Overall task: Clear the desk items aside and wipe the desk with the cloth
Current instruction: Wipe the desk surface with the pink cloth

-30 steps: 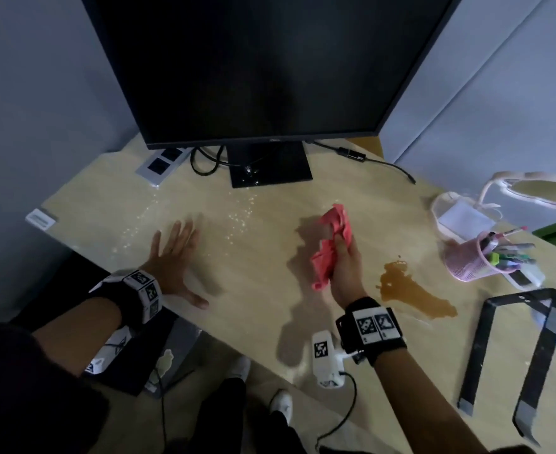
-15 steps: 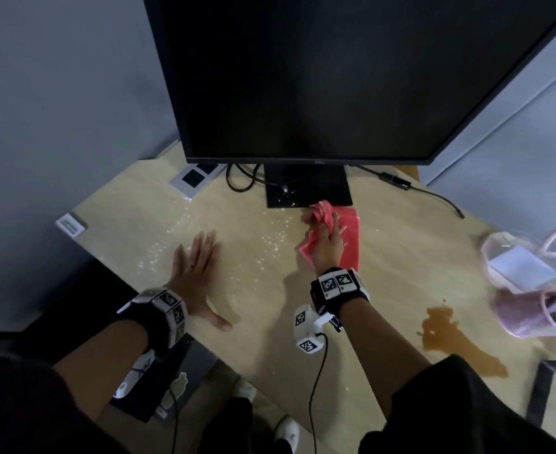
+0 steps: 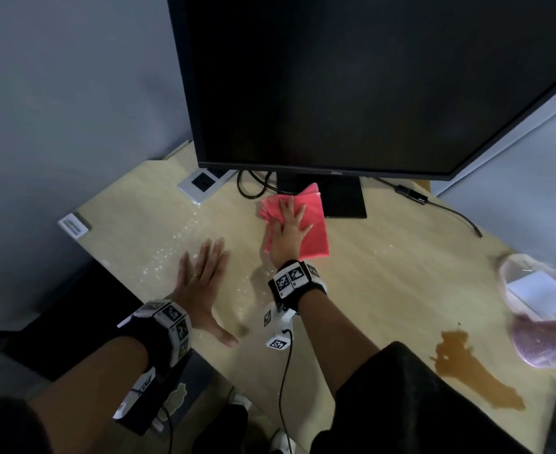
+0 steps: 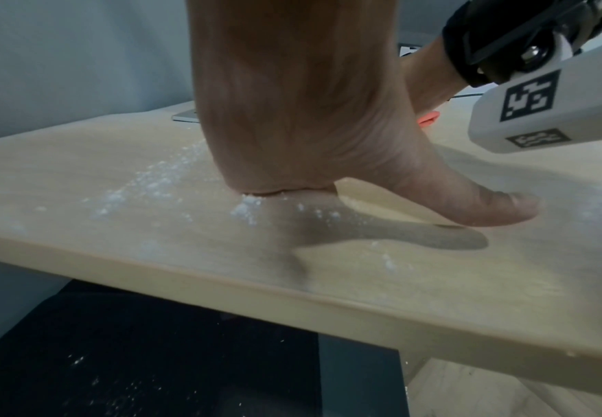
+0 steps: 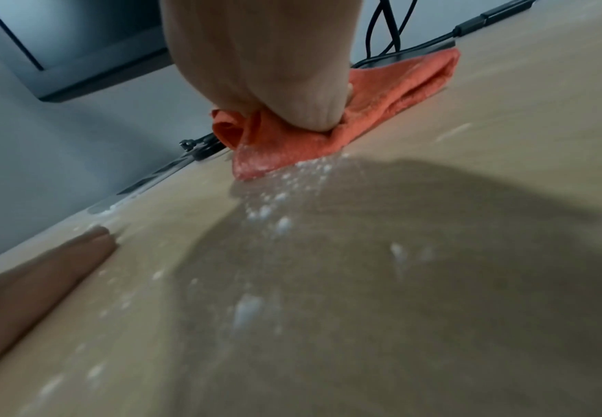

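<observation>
A red cloth lies spread on the wooden desk, its far edge over the base of the monitor stand. My right hand presses flat on the cloth with straight, spread fingers. To its left my left hand rests flat on the desk, fingers straight, thumb out, holding nothing. White crumbs are scattered around and beyond the left hand, and they show beside its palm. A brown liquid spill lies at the near right.
A large black monitor overhangs the back of the desk. Cables and a white socket plate lie behind the cloth. At the right stand a pink mesh pen holder and a pink tray. The desk edge runs close under my left wrist.
My right hand carried the bunched cloth from mid-desk to the monitor stand, set it down and now presses it flat with spread fingers. The left hand stayed flat on the desk.
</observation>
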Tool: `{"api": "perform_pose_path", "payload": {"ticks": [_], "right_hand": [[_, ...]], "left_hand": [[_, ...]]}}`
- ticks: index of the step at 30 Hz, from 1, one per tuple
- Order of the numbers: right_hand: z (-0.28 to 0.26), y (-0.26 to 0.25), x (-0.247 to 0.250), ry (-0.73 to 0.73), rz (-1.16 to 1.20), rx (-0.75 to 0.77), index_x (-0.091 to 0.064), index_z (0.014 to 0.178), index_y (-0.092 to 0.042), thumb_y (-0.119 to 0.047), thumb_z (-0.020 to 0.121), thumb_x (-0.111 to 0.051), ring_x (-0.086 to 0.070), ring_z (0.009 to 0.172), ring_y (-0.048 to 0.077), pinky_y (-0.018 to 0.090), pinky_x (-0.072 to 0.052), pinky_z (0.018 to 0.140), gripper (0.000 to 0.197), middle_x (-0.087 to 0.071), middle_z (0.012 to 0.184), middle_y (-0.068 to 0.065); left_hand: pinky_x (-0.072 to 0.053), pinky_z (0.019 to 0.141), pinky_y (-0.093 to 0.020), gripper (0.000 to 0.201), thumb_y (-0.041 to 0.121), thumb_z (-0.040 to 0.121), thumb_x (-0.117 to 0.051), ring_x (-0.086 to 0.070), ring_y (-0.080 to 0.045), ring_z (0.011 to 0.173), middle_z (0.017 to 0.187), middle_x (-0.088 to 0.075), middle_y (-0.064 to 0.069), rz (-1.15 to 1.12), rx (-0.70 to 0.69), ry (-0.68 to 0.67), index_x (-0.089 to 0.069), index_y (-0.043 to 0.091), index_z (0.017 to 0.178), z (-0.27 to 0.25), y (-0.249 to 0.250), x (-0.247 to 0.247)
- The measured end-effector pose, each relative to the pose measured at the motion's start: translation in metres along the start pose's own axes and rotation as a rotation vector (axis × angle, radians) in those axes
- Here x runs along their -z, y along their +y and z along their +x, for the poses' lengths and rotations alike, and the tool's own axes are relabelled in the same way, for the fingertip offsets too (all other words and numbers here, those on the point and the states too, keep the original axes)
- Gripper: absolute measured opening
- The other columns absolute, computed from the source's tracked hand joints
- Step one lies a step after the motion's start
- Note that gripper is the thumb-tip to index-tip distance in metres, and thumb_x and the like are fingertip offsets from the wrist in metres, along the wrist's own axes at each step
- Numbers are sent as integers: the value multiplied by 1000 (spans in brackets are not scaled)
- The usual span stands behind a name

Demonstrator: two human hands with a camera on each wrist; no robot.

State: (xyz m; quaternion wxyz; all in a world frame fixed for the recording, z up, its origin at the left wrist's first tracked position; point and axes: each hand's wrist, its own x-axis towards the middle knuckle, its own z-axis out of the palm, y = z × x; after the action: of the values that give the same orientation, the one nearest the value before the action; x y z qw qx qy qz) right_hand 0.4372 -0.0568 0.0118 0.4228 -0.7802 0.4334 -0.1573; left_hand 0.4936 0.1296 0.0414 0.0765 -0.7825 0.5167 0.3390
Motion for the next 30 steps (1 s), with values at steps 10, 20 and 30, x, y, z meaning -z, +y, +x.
{"api": "perform_pose_path", "payload": {"ticks": [10, 20, 30], "right_hand": [[-29, 13, 13, -277, 382, -40, -50, 130, -18, -21, 100, -35, -55, 115, 21, 42, -39, 108, 35, -56, 125, 5], [-73, 44, 51, 83, 805, -251, -47, 127, -18, -17, 99, -34, -59, 70, 13, 24, -54, 64, 30, -62, 91, 0], [-42, 46, 41, 110, 46, -143, -16, 148, -25, -29, 101, -26, 10, 145, 21, 41, 17, 114, 48, -3, 158, -1]], "left_hand": [[19, 110, -62, 166, 95, 20, -41, 53, -29, 125, 134, 59, -5, -35, -8, -50, 42, 10, 136, -2, 0, 6], [22, 109, -60, 165, 94, 24, -44, 52, -30, 125, 135, 58, -6, -36, -8, -46, 42, 10, 136, -2, 0, 6], [20, 110, -61, 167, 89, 32, -60, 50, -31, 127, 136, 57, -7, -17, 8, -23, 41, 9, 137, -1, -1, 2]]}}
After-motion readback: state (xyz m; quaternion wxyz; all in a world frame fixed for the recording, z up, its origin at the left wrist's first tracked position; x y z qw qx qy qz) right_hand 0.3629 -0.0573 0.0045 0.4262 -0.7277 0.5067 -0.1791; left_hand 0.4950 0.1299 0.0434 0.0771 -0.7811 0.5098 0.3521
